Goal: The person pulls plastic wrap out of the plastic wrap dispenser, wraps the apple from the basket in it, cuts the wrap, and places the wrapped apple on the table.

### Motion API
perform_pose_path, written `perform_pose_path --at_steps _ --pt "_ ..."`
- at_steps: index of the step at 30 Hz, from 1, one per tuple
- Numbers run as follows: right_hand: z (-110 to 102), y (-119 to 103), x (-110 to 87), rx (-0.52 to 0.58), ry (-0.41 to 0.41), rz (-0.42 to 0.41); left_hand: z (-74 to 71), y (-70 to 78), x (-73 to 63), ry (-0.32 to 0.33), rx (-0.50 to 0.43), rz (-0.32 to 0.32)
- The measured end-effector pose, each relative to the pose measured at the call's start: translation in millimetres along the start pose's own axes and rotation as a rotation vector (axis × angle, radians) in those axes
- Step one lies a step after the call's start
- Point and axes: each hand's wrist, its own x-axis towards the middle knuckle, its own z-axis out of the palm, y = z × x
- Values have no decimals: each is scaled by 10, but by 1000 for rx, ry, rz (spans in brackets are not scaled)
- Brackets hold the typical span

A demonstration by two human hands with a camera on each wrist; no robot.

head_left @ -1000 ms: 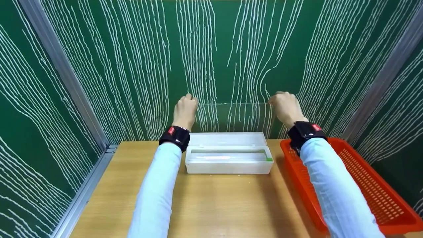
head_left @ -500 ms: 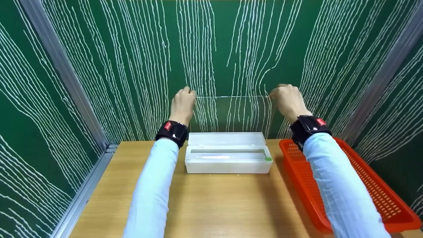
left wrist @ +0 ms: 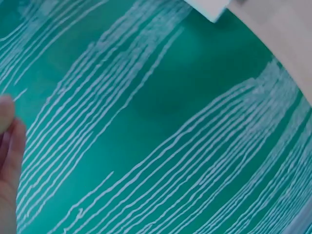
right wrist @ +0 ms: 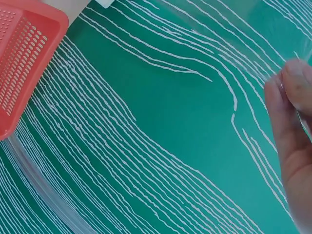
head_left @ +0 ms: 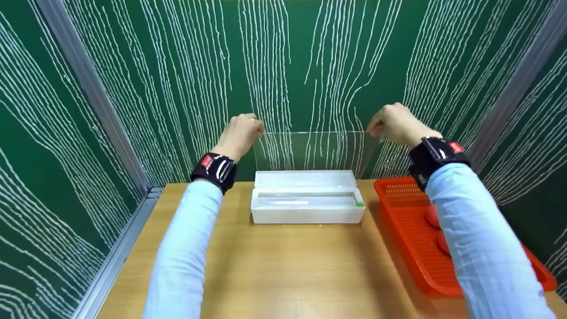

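Between the two hands, a sheet of clear cling film [head_left: 314,148] hangs behind the box, its top edge drawn almost level. The left hand [head_left: 240,133] pinches its upper left corner; the right hand [head_left: 401,125] pinches the upper right one. In the right wrist view, thumb and finger of the right hand [right wrist: 295,112] meet on the wrinkled film. Only part of the left hand [left wrist: 9,161] shows at the edge of the left wrist view. Below the film stands a white cling film box [head_left: 308,215], lid tipped back, with a green piece [head_left: 359,204] at its right end.
On the right of the wooden table [head_left: 283,270] lies a red-orange perforated basket [head_left: 418,270]. Red round things [head_left: 432,215] inside it are partly covered by the right sleeve. A green wall [head_left: 301,93] with white wavy lines rises behind, flanked by metal posts [head_left: 99,106].
Both hands have risen and moved apart, the right one further rightward, and the film spans a wider gap. The head view has shifted slightly, and red round things now show in the basket.
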Motion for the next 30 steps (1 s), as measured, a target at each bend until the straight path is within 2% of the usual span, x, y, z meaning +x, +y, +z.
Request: perform_pose_path --at_steps 3,5,10,14,25,30 --pt "-65 -35 -63 6 -55 10 -91 26 -56 -68 -87 -10" --pt "-98 -53 -106 18 -91 13 -145 44 -89 -101 -114 5" --pt "-164 -110 -215 76 -175 68 -242 81 -186 -142 -129 58" --pt "-185 -142 -313 119 -236 99 -303 135 -272 -212 -156 47" --pt "-116 -247 -551 144 -479 64 -383 260 -527 -489 -253 12" --pt "-17 -332 -686 136 -628 64 -388 306 -687 -656 -281 26"
